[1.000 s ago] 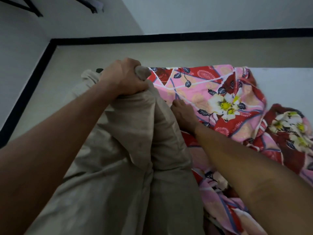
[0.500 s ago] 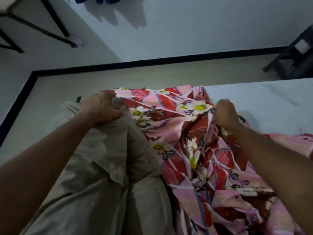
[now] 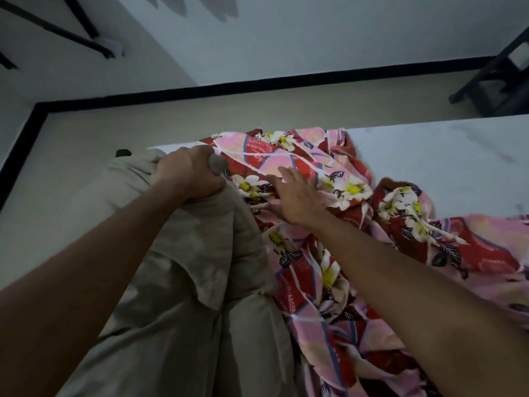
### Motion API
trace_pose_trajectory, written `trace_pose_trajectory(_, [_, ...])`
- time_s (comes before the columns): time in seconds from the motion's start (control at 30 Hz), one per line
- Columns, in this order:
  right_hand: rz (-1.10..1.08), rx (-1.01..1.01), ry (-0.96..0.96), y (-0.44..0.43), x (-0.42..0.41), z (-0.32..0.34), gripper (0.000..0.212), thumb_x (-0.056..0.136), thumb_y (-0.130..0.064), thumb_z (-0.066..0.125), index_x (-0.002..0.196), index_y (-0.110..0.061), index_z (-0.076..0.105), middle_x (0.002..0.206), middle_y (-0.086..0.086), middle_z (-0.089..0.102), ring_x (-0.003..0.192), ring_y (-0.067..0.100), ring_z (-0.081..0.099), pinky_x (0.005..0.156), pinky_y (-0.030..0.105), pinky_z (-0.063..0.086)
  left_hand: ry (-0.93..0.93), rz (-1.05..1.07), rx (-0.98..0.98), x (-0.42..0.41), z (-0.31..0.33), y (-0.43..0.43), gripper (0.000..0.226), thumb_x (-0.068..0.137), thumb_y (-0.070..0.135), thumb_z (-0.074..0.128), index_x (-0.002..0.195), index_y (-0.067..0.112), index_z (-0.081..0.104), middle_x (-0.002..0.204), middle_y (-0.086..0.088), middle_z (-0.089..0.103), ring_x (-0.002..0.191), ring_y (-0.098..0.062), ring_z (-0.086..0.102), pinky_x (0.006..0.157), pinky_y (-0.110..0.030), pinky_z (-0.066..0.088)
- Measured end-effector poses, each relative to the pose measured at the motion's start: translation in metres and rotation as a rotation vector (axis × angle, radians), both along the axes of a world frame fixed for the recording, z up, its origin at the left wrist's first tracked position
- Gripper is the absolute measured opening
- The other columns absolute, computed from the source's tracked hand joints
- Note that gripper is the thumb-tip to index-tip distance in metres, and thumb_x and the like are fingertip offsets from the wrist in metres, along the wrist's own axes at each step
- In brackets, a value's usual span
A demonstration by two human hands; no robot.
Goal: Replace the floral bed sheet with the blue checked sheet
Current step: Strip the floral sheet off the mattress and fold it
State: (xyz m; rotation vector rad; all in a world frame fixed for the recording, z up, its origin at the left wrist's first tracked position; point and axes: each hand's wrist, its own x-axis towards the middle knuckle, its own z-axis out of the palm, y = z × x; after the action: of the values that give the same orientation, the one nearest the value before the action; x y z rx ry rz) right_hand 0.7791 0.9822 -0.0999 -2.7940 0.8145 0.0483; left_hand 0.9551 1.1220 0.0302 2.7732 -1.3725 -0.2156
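Pink floral sheet (image 3: 309, 310) crumpled, lengthwise toward wall

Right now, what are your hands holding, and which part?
The left hand grips the beige bedding by its bunched top edge. The right hand is open over the floral sheet, holding nothing.

Pale walls (image 3: 315, 38), black skirting (image 3: 257, 84), beige floor (image 3: 171, 121), dim light.

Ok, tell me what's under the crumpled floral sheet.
A bare white surface shows beyond the floral sheet and seems to run beneath it. What lies directly under the folds is covered. The right hand spreads over it.
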Motion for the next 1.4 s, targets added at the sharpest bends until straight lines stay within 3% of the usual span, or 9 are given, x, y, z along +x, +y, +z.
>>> trace_pose_trajectory(0.13, [0.108,0.093,0.209,-0.007,0.068,-0.029,0.081,0.093,-0.057,0.059,0.156,-0.045,0.009,0.165,0.016,0.004,0.15,0.043,0.012,0.114,0.06,0.029,0.004,-0.034,-0.002,0.005,-0.017,-0.022,0.036,0.082,0.051,0.065,0.105,0.023,0.06,0.09,-0.003,0.057,0.078,-0.022,0.051,0.068,-0.034,0.039])
trace_pose_trajectory(0.3, [0.168,0.109,0.127,-0.027,0.068,-0.068,0.035,0.094,-0.024,0.06,0.128,-0.018,0.06,0.123,0.022,0.053,0.109,0.04,0.054,0.082,0.038,0.04,0.006,-0.066,0.006,0.01,-0.058,-0.047,0.028,0.076,0.048,0.064,0.09,0.027,0.052,0.09,-0.004,0.061,0.085,-0.03,0.058,0.071,-0.035,0.042])
trace_pose_trajectory(0.47, [0.122,0.013,0.137,-0.06,0.034,-0.069,0.027,0.094,-0.019,0.058,0.119,-0.01,0.066,0.124,0.022,0.057,0.116,0.04,0.054,0.095,0.042,0.044,-0.028,-0.088,0.062,0.013,-0.078,-0.062,0.034,0.076,0.049,0.066,0.096,0.024,0.055,0.101,-0.009,0.066,0.093,-0.034,0.062,0.072,-0.036,0.044])
trace_pose_trajectory(0.83, [-0.39,-0.169,0.374,-0.173,-0.168,-0.027,0.025,0.094,-0.018,0.057,0.116,-0.013,0.067,0.119,0.016,0.064,0.116,0.036,0.055,0.097,0.039,0.042,-0.057,-0.047,0.16,0.01,-0.067,-0.069,0.03,0.075,0.049,0.064,0.091,0.027,0.049,0.093,-0.008,0.065,0.085,-0.031,0.06,0.077,-0.039,0.045])
trace_pose_trajectory(0.97, [-0.502,-0.056,0.485,-0.167,-0.311,-0.041,0.017,0.076,-0.019,0.082,0.075,-0.006,0.071,0.074,0.02,0.068,0.073,0.04,0.069,0.073,0.046,0.057,-0.166,-0.1,0.053,0.002,-0.065,-0.081,0.041,0.076,0.048,0.065,0.105,0.021,0.052,0.105,-0.013,0.063,0.1,-0.037,0.058,0.087,-0.048,0.042])
trace_pose_trajectory(1.07, [-0.49,-0.061,0.369,-0.153,-0.362,-0.071,0.014,0.064,-0.008,0.078,0.068,-0.005,0.065,0.06,0.022,0.059,0.058,0.04,0.062,0.058,0.047,0.055,-0.128,-0.157,-0.068,-0.025,-0.08,-0.088,0.069,0.071,0.042,0.073,0.13,0.019,0.045,0.129,-0.019,0.05,0.122,-0.039,0.045,0.102,-0.054,0.035])
trace_pose_trajectory(1.2, [-0.503,-0.02,-0.175,-0.103,-0.311,-0.032,0.042,0.071,0.005,0.055,0.109,-0.001,0.071,0.094,0.028,0.058,0.09,0.044,0.056,0.077,0.042,0.048,-0.082,-0.183,-0.022,-0.1,-0.11,-0.077,0.074,0.071,0.051,0.069,0.134,0.018,0.047,0.145,-0.02,0.04,0.137,-0.04,0.034,0.112,-0.055,0.025])
trace_pose_trajectory(1.3, [-0.476,0.073,-0.49,-0.085,-0.239,-0.005,0.054,0.079,0.014,0.047,0.12,-0.011,0.071,0.105,0.016,0.052,0.098,0.023,0.048,0.077,0.026,0.036,0.31,-0.177,-0.115,-0.146,-0.128,-0.057,0.066,0.085,0.05,0.065,0.135,0.01,0.051,0.136,-0.018,0.052,0.126,-0.038,0.05,0.105,-0.043,0.039])
trace_pose_trajectory(1.4, [-0.372,0.211,-0.562,-0.071,-0.184,0.009,0.053,0.083,0.012,0.043,0.121,-0.012,0.071,0.107,0.009,0.054,0.1,0.016,0.049,0.082,0.021,0.04,0.626,0.076,-0.12,-0.21,-0.133,-0.022,0.065,0.092,0.057,0.057,0.142,0.017,0.042,0.13,-0.009,0.057,0.111,-0.026,0.06,0.093,-0.038,0.05])
